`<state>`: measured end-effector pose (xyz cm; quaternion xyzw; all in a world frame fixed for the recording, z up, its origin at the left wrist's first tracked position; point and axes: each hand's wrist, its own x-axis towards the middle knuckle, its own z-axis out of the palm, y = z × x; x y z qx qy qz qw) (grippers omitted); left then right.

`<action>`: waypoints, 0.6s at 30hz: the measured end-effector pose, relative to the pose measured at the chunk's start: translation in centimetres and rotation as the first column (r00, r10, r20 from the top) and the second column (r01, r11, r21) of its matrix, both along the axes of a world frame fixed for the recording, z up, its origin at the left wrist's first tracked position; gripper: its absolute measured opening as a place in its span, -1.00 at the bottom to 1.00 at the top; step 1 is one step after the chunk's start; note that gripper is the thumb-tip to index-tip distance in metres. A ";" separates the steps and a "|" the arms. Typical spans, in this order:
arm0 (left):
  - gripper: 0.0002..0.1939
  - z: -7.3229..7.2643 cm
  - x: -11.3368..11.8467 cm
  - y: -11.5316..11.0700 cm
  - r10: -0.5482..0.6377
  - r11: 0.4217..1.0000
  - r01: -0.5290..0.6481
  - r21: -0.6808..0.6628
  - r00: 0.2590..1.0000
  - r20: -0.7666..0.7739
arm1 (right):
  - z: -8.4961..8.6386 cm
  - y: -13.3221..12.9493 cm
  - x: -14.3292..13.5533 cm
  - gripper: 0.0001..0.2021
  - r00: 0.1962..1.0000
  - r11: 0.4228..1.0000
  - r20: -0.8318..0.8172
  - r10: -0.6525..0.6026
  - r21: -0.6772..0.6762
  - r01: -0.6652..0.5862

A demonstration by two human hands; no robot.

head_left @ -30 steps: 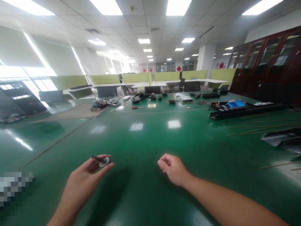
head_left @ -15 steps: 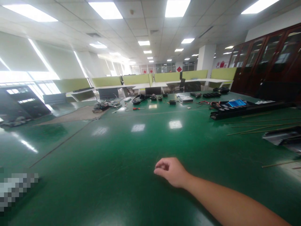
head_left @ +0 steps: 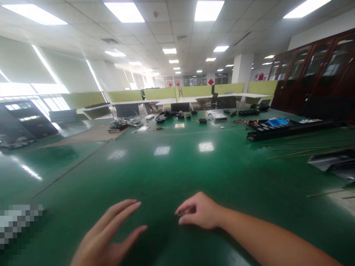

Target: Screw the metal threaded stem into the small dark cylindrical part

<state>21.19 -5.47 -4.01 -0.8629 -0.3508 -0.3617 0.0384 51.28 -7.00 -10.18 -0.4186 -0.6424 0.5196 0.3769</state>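
Observation:
My right hand [head_left: 201, 211] is over the near middle of the green table [head_left: 144, 181], its thumb and fingers pinched round a small grey ring-shaped piece [head_left: 180, 212]. Only the round end of that piece shows at the fingertips; the rest is hidden by the fingers, and its exact kind is too small to make out. To the left, my left hand [head_left: 111, 232] is stretched out with thumb and fingers apart. Nothing is in it. Its fingertips point toward the right hand, with a gap of table surface between the two.
A black channel-shaped rail [head_left: 277, 133] and thin rods [head_left: 299, 150] lie on the right. At the far side are an orange screwdriver [head_left: 160, 128], a white box [head_left: 219, 116] and several black parts. A blurred-out object [head_left: 20, 221] lies at the left edge.
My left hand has come into view from the bottom left, open. My right hand has drawn slightly nearer and left, and the small ring-shaped piece now shows between its fingertips.

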 end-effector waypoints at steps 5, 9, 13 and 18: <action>-0.78 -1.0 8.0 0.2 -0.200 0.930 0.177 -0.321 0.979 -0.041 | -0.3 -0.2 0.1 -0.68 0.998 0.999 -0.030 0.049 0.008 -0.049; -0.89 -1.8 11.0 -0.4 -0.096 0.827 0.127 -0.548 0.992 0.085 | -0.7 0.0 0.2 -0.66 0.993 0.998 -0.101 0.060 -0.011 -0.061; -0.90 -2.3 11.4 -0.6 -0.075 0.802 0.154 -0.577 0.984 0.159 | -0.7 0.2 0.3 -0.62 0.982 0.994 -0.177 0.062 -0.076 -0.076; -0.78 -2.0 8.0 0.3 -0.062 0.846 0.154 -0.510 0.979 0.194 | -1.0 0.5 0.1 -0.51 0.977 0.979 -0.195 0.084 -0.168 -0.118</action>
